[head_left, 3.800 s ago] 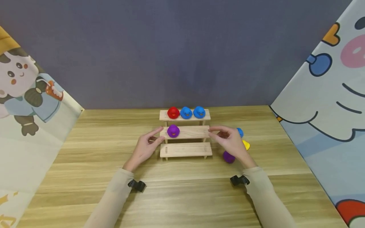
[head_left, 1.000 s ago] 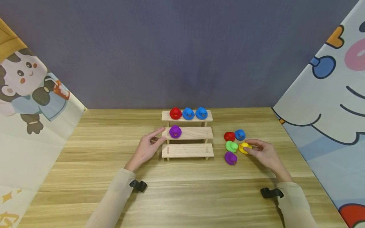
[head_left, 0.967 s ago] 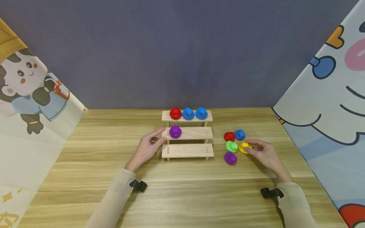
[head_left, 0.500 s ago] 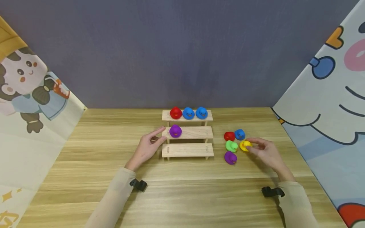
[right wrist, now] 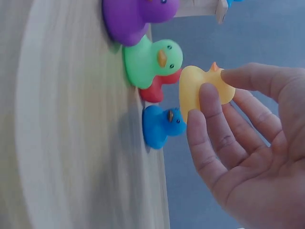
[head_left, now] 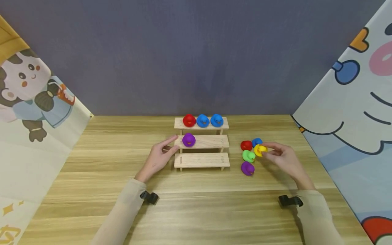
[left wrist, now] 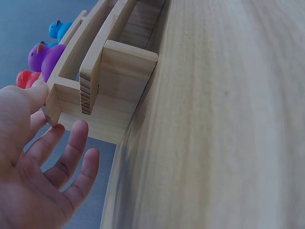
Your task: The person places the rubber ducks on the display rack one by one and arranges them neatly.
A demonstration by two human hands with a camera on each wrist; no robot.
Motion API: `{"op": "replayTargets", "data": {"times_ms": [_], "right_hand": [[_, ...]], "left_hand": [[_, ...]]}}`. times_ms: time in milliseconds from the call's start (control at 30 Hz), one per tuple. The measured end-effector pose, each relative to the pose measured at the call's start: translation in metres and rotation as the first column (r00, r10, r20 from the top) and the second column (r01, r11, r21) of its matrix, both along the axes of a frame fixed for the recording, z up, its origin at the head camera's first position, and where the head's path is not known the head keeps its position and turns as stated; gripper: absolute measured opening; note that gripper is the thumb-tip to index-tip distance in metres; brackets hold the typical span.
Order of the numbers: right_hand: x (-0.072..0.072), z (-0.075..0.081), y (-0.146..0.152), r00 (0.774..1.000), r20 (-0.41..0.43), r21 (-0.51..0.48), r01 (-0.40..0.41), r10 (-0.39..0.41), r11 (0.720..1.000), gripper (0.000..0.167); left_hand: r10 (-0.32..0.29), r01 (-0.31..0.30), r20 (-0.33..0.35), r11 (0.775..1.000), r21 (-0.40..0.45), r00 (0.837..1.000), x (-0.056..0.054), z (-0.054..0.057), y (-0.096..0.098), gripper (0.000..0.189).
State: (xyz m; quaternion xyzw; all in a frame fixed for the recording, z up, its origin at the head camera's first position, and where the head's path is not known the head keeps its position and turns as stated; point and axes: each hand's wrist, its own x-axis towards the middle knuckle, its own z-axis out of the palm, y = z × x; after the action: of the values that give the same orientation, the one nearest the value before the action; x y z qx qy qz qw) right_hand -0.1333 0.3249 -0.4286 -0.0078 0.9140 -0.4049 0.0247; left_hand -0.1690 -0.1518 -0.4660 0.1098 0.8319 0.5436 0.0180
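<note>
Pale wood sits pinched by your left hand's (head_left: 157, 158) fingers, the middle shelf (head_left: 211, 141) running rightward from them under a purple duck (head_left: 189, 140); and across, your right hand (head_left: 284, 160) grasps the yellow duck (head_left: 260, 150) mid-air, shelf well left of those fingers.

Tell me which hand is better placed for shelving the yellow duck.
Likely the right hand: it pinches the yellow duck, raised off the table. The left hand holds the middle shelf by its left end, away from the duck.
</note>
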Motion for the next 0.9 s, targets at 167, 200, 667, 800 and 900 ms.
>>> {"op": "replayTargets", "data": {"times_ms": [167, 200, 667, 800, 900], "right_hand": [[-0.003, 0.005, -0.008, 1.0, -0.018, -0.004, -0.016, 0.016, 1.0, 0.045], [-0.004, 0.006, -0.01, 1.0, -0.021, -0.003, -0.016, 0.016, 1.0, 0.044], [-0.018, 0.014, -0.043, 0.998, -0.035, -0.107, -0.055, 0.051, 0.993, 0.042], [-0.021, 0.016, -0.051, 0.998, -0.038, -0.116, -0.062, 0.058, 0.991, 0.042], [-0.024, 0.017, -0.058, 0.998, -0.04, -0.121, -0.06, 0.056, 0.991, 0.041]], "left_hand": [[-0.001, 0.001, 0.0, 1.0, -0.004, 1.0, 0.0, 0.001, 0.002, 0.05], [0.0, 0.0, 0.003, 1.0, -0.005, 1.0, 0.0, 0.001, 0.002, 0.05], [0.01, -0.01, 0.0, 1.0, -0.01, 1.0, 0.003, -0.001, 0.002, 0.05], [0.012, -0.013, -0.001, 1.0, -0.012, 1.0, 0.002, 0.001, 0.001, 0.051], [0.009, -0.009, -0.004, 1.0, -0.009, 1.0, 0.001, 0.002, 0.001, 0.05]]}}
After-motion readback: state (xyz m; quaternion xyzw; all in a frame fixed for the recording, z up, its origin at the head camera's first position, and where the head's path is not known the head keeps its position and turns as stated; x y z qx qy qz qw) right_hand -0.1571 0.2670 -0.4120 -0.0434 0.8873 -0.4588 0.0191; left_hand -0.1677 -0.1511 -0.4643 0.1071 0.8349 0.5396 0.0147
